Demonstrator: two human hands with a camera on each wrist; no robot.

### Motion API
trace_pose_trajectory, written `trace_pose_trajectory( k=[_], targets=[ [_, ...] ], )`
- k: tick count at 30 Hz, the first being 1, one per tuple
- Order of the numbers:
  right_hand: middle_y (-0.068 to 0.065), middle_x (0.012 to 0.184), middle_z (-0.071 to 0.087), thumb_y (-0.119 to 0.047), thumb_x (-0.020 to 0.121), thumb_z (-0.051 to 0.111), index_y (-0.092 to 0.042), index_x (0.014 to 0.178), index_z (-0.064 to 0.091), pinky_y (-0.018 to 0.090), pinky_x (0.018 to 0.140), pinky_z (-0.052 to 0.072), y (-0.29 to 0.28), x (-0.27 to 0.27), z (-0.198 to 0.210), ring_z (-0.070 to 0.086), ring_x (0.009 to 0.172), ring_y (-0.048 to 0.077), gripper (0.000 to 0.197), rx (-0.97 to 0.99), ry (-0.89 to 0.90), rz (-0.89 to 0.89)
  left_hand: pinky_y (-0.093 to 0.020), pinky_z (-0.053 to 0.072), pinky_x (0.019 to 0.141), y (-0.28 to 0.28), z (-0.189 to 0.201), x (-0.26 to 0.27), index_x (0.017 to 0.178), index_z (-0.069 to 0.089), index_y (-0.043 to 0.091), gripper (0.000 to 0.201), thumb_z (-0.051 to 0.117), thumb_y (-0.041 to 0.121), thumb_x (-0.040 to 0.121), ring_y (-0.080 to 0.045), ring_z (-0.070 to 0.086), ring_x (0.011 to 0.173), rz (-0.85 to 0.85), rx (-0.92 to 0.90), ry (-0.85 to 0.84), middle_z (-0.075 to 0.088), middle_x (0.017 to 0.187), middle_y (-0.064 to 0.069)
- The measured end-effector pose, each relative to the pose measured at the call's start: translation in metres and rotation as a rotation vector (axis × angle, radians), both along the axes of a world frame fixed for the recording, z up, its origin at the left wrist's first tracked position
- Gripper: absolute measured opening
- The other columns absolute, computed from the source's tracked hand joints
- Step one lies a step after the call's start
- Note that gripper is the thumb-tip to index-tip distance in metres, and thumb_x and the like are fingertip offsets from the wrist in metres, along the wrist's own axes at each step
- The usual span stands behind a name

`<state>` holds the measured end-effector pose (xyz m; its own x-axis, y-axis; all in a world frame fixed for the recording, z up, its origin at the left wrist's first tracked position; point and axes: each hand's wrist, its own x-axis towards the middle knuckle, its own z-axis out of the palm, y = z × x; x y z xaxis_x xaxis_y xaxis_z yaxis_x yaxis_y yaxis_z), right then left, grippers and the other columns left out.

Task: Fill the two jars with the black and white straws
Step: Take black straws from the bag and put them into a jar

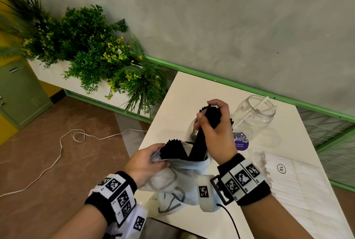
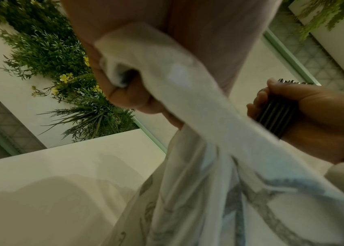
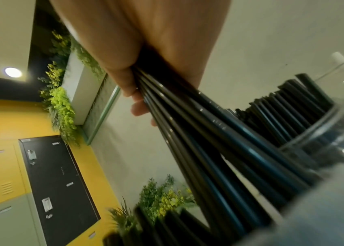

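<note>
Black plastic straws (image 1: 199, 142), thin, glossy, ridged in bundle: our right hand (image 1: 215, 127) fists around upper part, lower ends inside crumpled white plastic bag (image 1: 178, 183) on white table (image 1: 192, 88). Our left hand (image 1: 146, 163) pinches bag rim open. Behind, clear plastic jar (image 1: 253, 117) holding two white straws (image 1: 257, 111).
</note>
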<state>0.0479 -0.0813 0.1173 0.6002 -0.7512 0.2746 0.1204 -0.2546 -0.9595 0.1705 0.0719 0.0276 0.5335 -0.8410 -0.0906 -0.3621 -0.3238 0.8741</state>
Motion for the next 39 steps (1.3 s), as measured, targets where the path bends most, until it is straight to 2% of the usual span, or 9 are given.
trace_pose_trajectory(
  k=[2,5,7,11,23,27,31,35,39],
  targets=[
    [0.011,0.089,0.056,-0.008,0.088,0.054,-0.032,0.109,0.045,0.052,0.079,0.052,-0.003,0.003,0.008,0.059,0.068,0.024,0.033,-0.004,-0.036,-0.015,0.004,0.034,0.072,0.000,-0.002,-0.001,0.117,0.058,0.034,0.044,0.074,0.023,0.078,0.026,0.050,0.091,0.013,-0.017,0.031,0.061,0.101,0.027],
    [0.003,0.085,0.054,0.005,0.092,0.047,-0.028,0.111,0.043,0.054,0.080,0.051,-0.010,0.004,0.020,0.055,0.072,0.029,0.039,-0.005,-0.077,-0.021,0.002,0.035,0.073,0.000,-0.003,-0.002,0.115,0.055,0.037,0.044,0.074,0.021,0.078,0.028,0.048,0.091,0.011,-0.028,0.042,0.060,0.100,0.028],
    [0.000,0.083,0.051,0.013,0.093,0.042,-0.023,0.110,0.042,0.050,0.081,0.051,-0.015,0.002,0.032,0.053,0.074,0.028,0.040,-0.008,-0.106,-0.025,-0.001,0.036,0.075,0.000,-0.004,-0.002,0.116,0.056,0.036,0.044,0.074,0.022,0.078,0.021,0.053,0.094,0.013,-0.031,0.046,0.061,0.103,0.026],
    [0.002,0.088,0.048,0.016,0.091,0.042,-0.018,0.110,0.040,0.051,0.084,0.053,-0.023,-0.001,0.045,0.057,0.075,0.014,0.039,-0.001,-0.125,-0.064,0.005,0.033,0.079,-0.001,-0.007,-0.001,0.124,0.056,0.027,0.050,0.075,0.024,0.078,0.003,0.054,0.107,0.013,-0.031,0.044,0.063,0.112,0.016],
    [0.002,0.097,0.043,0.015,0.090,0.042,-0.023,0.107,0.042,0.046,0.080,0.058,-0.032,-0.008,0.055,0.058,0.083,0.019,0.042,-0.033,-0.173,-0.171,0.004,0.034,0.077,0.000,-0.013,-0.003,0.125,0.055,0.029,0.051,0.075,0.025,0.078,0.002,0.053,0.108,0.022,-0.019,0.075,0.062,0.113,0.015],
    [0.001,0.096,0.043,0.013,0.090,0.041,-0.026,0.106,0.042,0.047,0.080,0.058,-0.039,-0.008,0.067,0.058,0.083,0.018,0.042,-0.069,-0.185,-0.215,-0.002,0.036,0.083,0.001,-0.014,-0.002,0.126,0.055,0.028,0.052,0.075,0.026,0.078,-0.001,0.054,0.113,0.021,-0.015,0.073,0.063,0.116,0.014],
    [0.003,0.097,0.041,0.014,0.088,0.040,-0.024,0.105,0.040,0.052,0.081,0.056,-0.050,-0.015,0.077,0.059,0.081,0.018,0.041,-0.084,-0.285,-0.320,0.001,0.036,0.081,0.002,-0.011,-0.003,0.123,0.056,0.029,0.049,0.075,0.024,0.078,0.002,0.055,0.108,0.022,-0.016,0.065,0.064,0.113,0.016],
    [0.002,0.096,0.041,0.013,0.088,0.038,-0.021,0.105,0.037,0.056,0.084,0.053,-0.055,-0.022,0.079,0.058,0.080,0.016,0.038,-0.174,-0.400,-0.424,0.005,0.034,0.076,0.003,-0.008,-0.005,0.116,0.055,0.034,0.045,0.075,0.022,0.078,0.017,0.051,0.096,0.027,-0.028,0.060,0.061,0.103,0.025],
    [0.001,0.092,0.042,0.011,0.089,0.039,-0.021,0.106,0.037,0.054,0.087,0.052,-0.050,-0.015,0.064,0.057,0.079,0.015,0.037,-0.243,-0.369,-0.419,0.005,0.034,0.072,0.003,-0.007,-0.006,0.113,0.053,0.037,0.044,0.075,0.021,0.078,0.019,0.049,0.092,0.037,-0.024,0.064,0.060,0.101,0.025]
  ],
)
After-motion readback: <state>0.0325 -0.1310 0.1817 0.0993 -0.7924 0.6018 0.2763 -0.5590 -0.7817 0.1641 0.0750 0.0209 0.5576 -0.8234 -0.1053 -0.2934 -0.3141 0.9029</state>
